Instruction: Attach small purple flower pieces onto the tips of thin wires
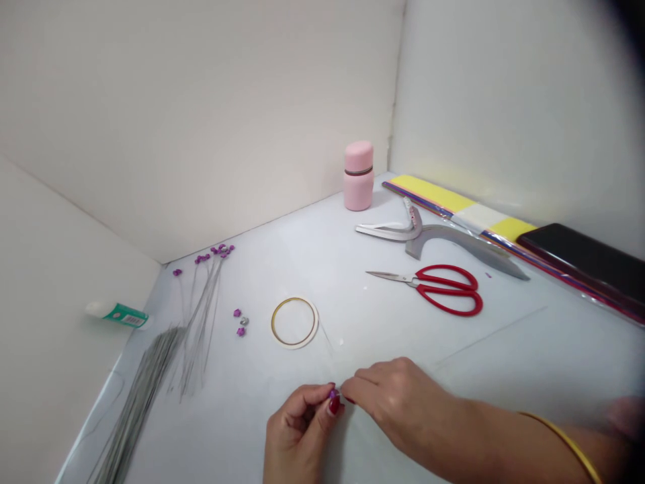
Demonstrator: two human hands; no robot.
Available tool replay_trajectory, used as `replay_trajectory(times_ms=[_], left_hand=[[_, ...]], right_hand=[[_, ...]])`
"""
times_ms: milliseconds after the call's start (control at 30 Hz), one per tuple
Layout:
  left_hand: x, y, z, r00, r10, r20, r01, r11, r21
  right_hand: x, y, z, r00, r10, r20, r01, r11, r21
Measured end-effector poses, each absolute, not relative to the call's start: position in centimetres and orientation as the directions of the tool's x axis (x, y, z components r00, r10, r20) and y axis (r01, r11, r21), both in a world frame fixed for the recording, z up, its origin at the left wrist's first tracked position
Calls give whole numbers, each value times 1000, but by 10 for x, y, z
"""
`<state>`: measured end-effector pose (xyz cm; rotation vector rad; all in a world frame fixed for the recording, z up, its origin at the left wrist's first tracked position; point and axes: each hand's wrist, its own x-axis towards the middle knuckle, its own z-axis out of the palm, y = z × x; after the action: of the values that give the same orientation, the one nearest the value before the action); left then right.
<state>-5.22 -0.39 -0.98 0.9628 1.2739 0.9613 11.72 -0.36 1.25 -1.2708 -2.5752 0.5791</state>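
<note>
Low in the middle, my left hand [302, 430] pinches a small purple star [333, 394] between thumb and fingertips. Right beside it is my right hand [398, 400], its fingertips pressed together at the star's edge. Something thin and pale shows between the two hands, too small to name. Just beyond them a roll of narrow tape [318, 324] lies flat, a loose strip trailing from it toward my hands. Two loose purple stars [237, 313] and a silver one [244, 321] sit left of the roll.
Purple-tipped wires [204, 302] and a bundle of bare grey wires [138, 403] lie left, near a glue stick [123, 314]. Red-handled scissors [448, 290], a curved grey paper strip [468, 249], coloured paper strips [433, 193], a black phone [579, 252] and a pink flask [359, 176] are beyond.
</note>
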Motion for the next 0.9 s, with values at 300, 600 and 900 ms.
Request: replay_trajectory(times_ms=[300, 600, 900], left_hand=[[-51, -3, -5, 78, 939, -334, -129, 342, 931], [-49, -3, -3, 48, 911, -409, -165, 411, 897], [-48, -3, -5, 26, 914, -404, -171, 403, 899]], right_hand=[[119, -2, 12, -590, 807, 28, 709, 535, -459], [118, -1, 13, -542, 837, 75, 705, 501, -501], [119, -2, 10, -550, 824, 136, 679, 536, -501]])
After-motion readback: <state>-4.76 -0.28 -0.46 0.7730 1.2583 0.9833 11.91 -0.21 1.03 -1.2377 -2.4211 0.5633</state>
